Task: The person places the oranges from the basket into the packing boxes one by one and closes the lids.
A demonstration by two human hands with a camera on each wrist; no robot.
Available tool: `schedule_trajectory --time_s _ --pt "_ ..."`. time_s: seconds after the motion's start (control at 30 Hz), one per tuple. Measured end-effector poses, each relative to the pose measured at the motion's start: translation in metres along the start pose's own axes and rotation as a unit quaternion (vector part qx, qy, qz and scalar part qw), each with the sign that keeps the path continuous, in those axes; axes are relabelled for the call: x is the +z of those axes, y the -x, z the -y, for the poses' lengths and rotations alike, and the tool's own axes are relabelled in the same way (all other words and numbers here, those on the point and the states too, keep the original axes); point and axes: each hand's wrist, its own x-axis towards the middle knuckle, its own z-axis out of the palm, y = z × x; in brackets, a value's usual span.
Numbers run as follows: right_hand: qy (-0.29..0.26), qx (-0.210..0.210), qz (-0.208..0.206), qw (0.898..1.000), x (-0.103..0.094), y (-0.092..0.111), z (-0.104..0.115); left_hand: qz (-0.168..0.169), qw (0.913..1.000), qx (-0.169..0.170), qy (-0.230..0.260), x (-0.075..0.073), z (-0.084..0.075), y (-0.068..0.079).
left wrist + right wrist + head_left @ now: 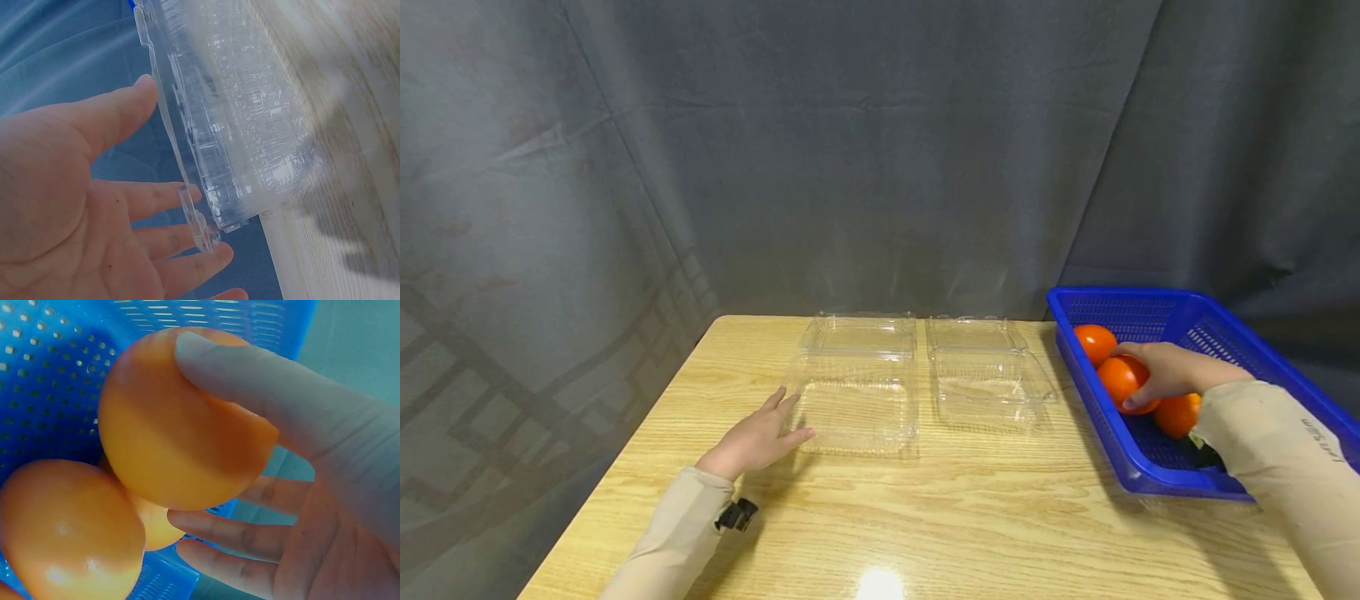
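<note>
My right hand (1168, 369) is inside a blue basket (1086, 400), with the thumb and fingers round a smooth orange-red tomato (1122, 382). In the right wrist view the thumb lies across the top of this tomato (181, 431) and the fingers reach along its far side. A second tomato (69, 531) is close beside it. At the left, my left hand (756, 439) has its fingers spread at the edge of a clear plastic clamshell box (853, 417) with its lid up. The left wrist view shows the fingertips right at the box's rim (165, 119).
Another open clear clamshell box (981, 400) stands between the first box and the basket. More tomatoes (1176, 414) lie in the basket, one near a green leafy bit (1197, 439). A grey curtain (880, 167) hangs behind the wooden table (970, 517).
</note>
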Motion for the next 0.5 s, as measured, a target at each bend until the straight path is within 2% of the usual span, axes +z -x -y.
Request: schedule_trajectory --time_s 0.2,0.5 --pt "0.029 -0.004 -0.014 0.999 -0.0021 0.0003 -0.0006 -0.001 1.0000 0.002 0.002 0.0005 0.0012 -0.0005" --pt "0.034 0.005 -0.026 0.999 -0.0066 0.0012 -0.0012 -0.001 1.0000 0.002 -0.001 0.0007 0.0017 -0.0011"
